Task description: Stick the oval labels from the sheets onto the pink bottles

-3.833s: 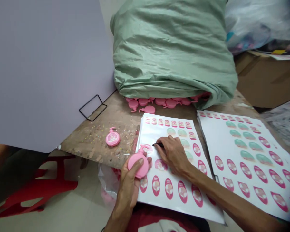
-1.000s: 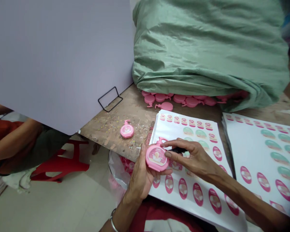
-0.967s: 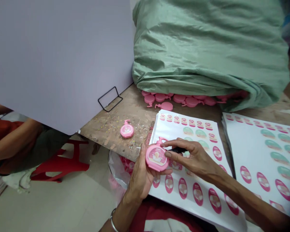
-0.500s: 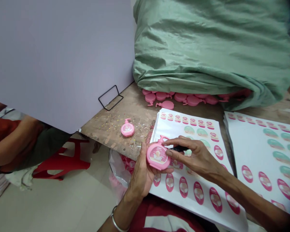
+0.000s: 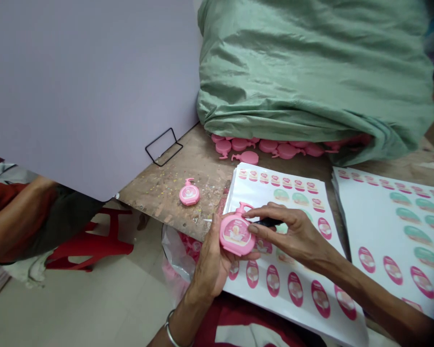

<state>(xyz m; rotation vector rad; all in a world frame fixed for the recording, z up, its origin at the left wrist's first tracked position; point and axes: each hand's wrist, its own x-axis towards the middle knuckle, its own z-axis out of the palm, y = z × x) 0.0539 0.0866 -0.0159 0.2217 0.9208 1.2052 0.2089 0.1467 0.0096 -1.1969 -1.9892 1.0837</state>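
Observation:
My left hand (image 5: 212, 262) cradles a small flat, round pink pump bottle (image 5: 237, 235), its label facing up and its nozzle pointing away from me. The fingers of my right hand (image 5: 287, 224) are closed on a slim black tool (image 5: 268, 222), whose kind I cannot make out. Its thumb and index fingertip touch the bottle's right edge beside the label. Below both hands lies a stack of sticker sheets (image 5: 255, 303) printed with pink ovals and green shapes. A second labelled pink bottle (image 5: 190, 193) lies on the wooden table (image 5: 206, 168) to the left.
Several plain pink bottles (image 5: 287, 151) spill from under a large green cloth sack (image 5: 311, 72) at the back. Another sticker stack (image 5: 379, 226) lies right. A grey panel (image 5: 87, 86) with a black wire stand (image 5: 164, 147) is left, near a person's arm (image 5: 18, 217) and a red stool (image 5: 90, 246).
The view has shifted very slightly. Both hands keep nearly the same pose on the bottle, and nothing has been picked up or put down.

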